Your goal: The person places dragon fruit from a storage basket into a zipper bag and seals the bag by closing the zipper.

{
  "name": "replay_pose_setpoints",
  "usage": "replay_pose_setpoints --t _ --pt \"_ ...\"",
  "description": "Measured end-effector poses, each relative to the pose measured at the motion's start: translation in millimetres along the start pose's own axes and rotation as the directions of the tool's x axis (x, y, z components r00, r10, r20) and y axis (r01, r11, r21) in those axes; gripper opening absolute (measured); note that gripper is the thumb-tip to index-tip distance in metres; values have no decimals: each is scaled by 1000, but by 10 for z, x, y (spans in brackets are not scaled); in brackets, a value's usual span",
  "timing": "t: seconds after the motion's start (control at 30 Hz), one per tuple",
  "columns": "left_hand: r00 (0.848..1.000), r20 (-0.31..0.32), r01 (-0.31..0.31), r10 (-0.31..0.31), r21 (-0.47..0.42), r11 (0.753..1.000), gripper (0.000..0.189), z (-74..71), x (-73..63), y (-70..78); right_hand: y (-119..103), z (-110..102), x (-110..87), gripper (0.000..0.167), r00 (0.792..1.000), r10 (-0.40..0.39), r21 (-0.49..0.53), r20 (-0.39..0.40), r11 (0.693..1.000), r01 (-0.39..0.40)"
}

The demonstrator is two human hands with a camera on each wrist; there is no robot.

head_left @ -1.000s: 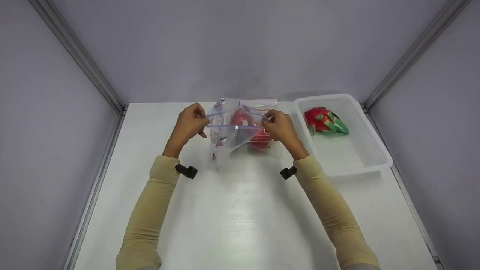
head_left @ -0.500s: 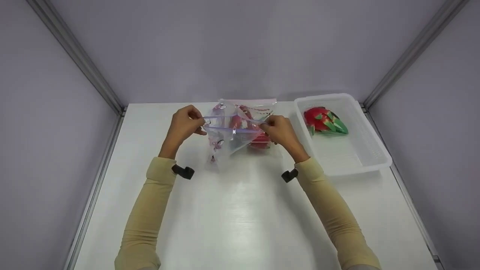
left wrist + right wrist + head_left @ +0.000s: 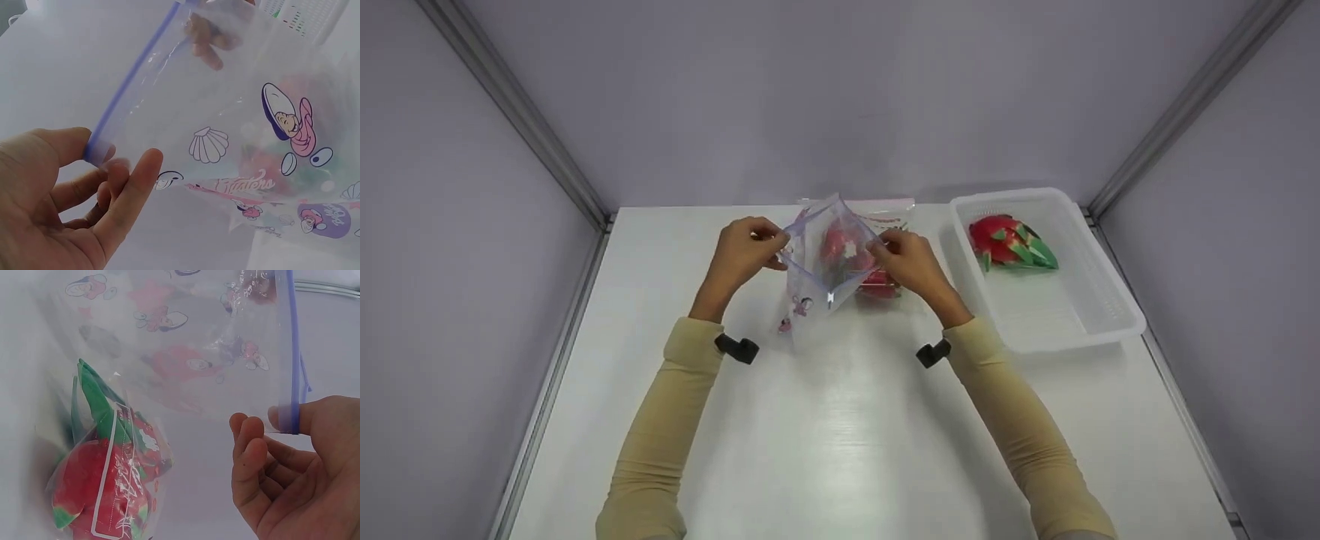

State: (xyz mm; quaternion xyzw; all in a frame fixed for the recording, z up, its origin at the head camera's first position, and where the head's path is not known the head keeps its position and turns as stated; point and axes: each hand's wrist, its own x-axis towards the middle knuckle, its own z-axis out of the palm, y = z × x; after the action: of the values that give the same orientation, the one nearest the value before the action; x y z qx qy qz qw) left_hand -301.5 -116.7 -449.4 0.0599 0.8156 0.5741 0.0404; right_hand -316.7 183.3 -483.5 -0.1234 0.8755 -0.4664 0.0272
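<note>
Between the two hands hangs a clear zip bag [image 3: 812,298] with cartoon prints and a bluish-purple closure strip [image 3: 132,73]. Its mouth is spread into a diamond shape. My left hand [image 3: 741,253] pinches the left corner of the mouth between thumb and finger. At the opposite corner my right hand [image 3: 915,264] pinches the strip likewise. Just behind lies a second clear bag [image 3: 896,212] holding red and green dragon fruit [image 3: 84,475], partly seen through the zip bag. Whether the held bag contains anything is hard to tell through the overlapping plastic.
To the right stands a white plastic basket [image 3: 1039,311] with one red and green dragon fruit [image 3: 1003,238] at its far left. The white table [image 3: 840,427] is enclosed by grey panels at the back and sides.
My hands have come closer together, and the bag's mouth has gone from a narrow slit to a wide diamond. The basket and its dragon fruit have not moved.
</note>
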Motion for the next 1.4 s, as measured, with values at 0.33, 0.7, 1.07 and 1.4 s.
replay_pose_setpoints --t 0.33,0.7,1.07,1.4 --pt "1000 -14 -29 28 -88 996 18 208 71 66 -62 18 -4 27 1000 -19 39 -8 999 20" --pt "999 -26 -38 35 -113 993 17 333 93 96 -72 24 -16 27 1000 -5 62 -12 998 5" --pt "999 -32 -29 25 -115 993 12 360 92 94 -68 -8 -21 31 998 -22 32 -60 999 24" --pt "999 -23 -27 24 -107 994 18 360 76 94 27 -136 -29 34 998 -11 100 -62 995 17"
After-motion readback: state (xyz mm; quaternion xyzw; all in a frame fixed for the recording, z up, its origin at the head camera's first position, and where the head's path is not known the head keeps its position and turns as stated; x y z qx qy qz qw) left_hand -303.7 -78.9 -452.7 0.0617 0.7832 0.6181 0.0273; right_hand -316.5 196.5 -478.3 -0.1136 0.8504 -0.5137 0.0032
